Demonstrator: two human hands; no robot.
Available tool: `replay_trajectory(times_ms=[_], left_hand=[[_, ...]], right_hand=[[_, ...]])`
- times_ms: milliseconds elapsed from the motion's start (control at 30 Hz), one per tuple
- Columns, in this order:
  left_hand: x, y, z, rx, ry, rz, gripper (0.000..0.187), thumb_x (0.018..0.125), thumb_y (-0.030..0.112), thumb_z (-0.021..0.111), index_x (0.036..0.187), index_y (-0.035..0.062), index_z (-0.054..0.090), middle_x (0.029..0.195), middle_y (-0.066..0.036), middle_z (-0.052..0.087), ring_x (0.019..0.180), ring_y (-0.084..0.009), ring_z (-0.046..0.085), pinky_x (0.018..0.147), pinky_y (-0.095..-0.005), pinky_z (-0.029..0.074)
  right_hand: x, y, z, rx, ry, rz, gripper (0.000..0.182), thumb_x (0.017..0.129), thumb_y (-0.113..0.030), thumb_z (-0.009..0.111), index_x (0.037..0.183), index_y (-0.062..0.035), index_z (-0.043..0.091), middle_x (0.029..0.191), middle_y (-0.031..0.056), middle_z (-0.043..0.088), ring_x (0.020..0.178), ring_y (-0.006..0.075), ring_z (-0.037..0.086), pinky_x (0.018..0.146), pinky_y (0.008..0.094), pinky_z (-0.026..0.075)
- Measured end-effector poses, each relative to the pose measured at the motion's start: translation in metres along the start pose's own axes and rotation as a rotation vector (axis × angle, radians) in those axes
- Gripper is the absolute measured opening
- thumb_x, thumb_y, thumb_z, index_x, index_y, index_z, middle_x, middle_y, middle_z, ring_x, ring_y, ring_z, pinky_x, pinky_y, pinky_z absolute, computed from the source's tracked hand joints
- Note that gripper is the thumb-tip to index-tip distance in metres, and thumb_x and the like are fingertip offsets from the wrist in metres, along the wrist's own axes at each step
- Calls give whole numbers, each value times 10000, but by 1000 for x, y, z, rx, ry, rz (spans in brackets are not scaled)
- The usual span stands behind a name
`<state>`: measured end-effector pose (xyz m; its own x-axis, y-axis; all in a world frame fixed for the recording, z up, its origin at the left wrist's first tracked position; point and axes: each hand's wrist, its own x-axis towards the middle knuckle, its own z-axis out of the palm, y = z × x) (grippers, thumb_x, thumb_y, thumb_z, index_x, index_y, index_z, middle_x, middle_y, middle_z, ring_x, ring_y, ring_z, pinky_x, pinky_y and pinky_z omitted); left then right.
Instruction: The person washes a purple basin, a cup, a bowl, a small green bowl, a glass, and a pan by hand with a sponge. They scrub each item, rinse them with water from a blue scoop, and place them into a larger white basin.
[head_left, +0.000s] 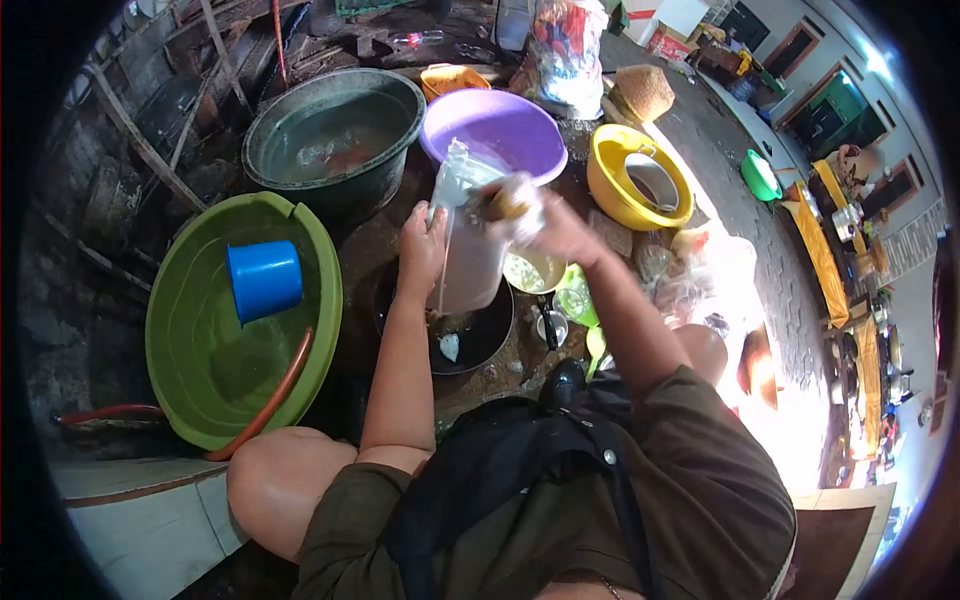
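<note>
Hands are working together over a dark pan (470,340) at the centre of the scene. The left hand (420,250) is closing around the left side of a clear plastic container (468,250), fingers curled onto its wall and thumb toward the near side, holding it upright and slightly tilted above the pan. The right hand (545,222) is gripping a soapy sponge (508,203) at the container's upper right rim, fingers wrapped tightly about it; foam is blurring the fingertips, so exactly how far they are closing cannot be told. The container is sitting between both hands, its base hanging just above the pan, where a small white scrap is lying. To the left, a green basin (200,390) is holding water, a blue cup (265,280) is floating or resting in it, and a red hose (270,400) is curving over its near rim. Farther off, a dark metal tub (270,120) is holding murky water, and a purple basin (520,120) is standing just behind the container. To the right, a yellow bowl (610,195) is lying with a lighter dish inside it. A small bowl (535,272) is sitting just right of the container, beside some green plastic pieces (578,300). The person is squatting, the left knee showing at the near left.
</note>
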<state>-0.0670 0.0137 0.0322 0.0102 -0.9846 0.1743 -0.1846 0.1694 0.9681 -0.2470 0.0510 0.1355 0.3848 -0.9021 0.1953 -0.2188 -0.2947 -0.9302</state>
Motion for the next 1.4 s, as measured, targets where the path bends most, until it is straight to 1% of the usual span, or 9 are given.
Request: replay_trajectory(times_ms=[100,200,267,500,733,933,1067,1200,1400], left_hand=[[0,-10,8,-255,28,-25,350,929,166,497,1186,-70,482,1039,-100,589,922,-133,520,797,-271,424],[-6,3,-12,-331,-182,-42,334,927,167,505,1166,-66,493,983,-73,582,888,-104,511,775,-249,421],[-10,4,-10,-325,-147,12,256,911,157,523,1037,-66,524,858,-48,575,786,-86,492,708,-247,418],[-3,-14,-18,-535,-38,-169,238,924,160,491,1061,-26,547,918,-69,599,836,-107,533,754,-257,431],[5,-34,-38,-846,85,-360,339,924,191,478,1197,-9,461,1058,-116,579,924,-217,584,840,-364,471],[5,-16,-54,-747,44,-120,330,928,191,478,1200,4,484,1081,-96,575,948,-203,571,837,-352,463],[-2,-7,-68,-833,13,-144,311,919,175,500,1181,8,517,1064,-69,585,935,-174,566,816,-319,461],[-1,-8,-73,-996,167,-173,349,912,200,514,1202,7,492,1080,-94,583,935,-195,576,811,-342,476],[9,-27,-69,-845,129,-149,336,918,200,501,1185,-4,497,1073,-81,578,975,-167,550,852,-308,436]], right_hand=[[3,21,46,-1159,309,-359,530,699,-446,694,1143,-189,561,1075,84,591,1005,336,544,939,474,345],[39,43,28,-1014,469,-184,534,715,-488,663,1129,-163,573,1090,130,587,1005,341,552,943,472,347],[73,52,-8,-769,311,384,669,685,-634,612,1109,-118,586,1066,209,580,986,329,572,869,471,429],[16,30,62,-1297,9,-317,645,668,-589,626,1165,-185,556,1183,113,502,1130,331,449,967,514,304],[-53,111,72,-1244,-137,-601,520,636,-379,707,1134,-290,585,1265,23,449,1199,297,378,978,549,275],[34,51,66,-784,482,-501,464,651,-265,726,1089,-166,608,1114,89,563,1035,305,520,860,441,412],[70,38,43,148,676,148,308,783,-244,641,1020,-49,619,906,137,639,831,272,607,775,335,460],[49,109,25,-394,741,378,369,777,-351,637,979,-43,625,941,140,648,905,257,619,776,346,470],[7,77,92,-252,573,-160,450,729,-206,712,1128,-59,565,1212,179,520,1142,306,485,965,393,364]])
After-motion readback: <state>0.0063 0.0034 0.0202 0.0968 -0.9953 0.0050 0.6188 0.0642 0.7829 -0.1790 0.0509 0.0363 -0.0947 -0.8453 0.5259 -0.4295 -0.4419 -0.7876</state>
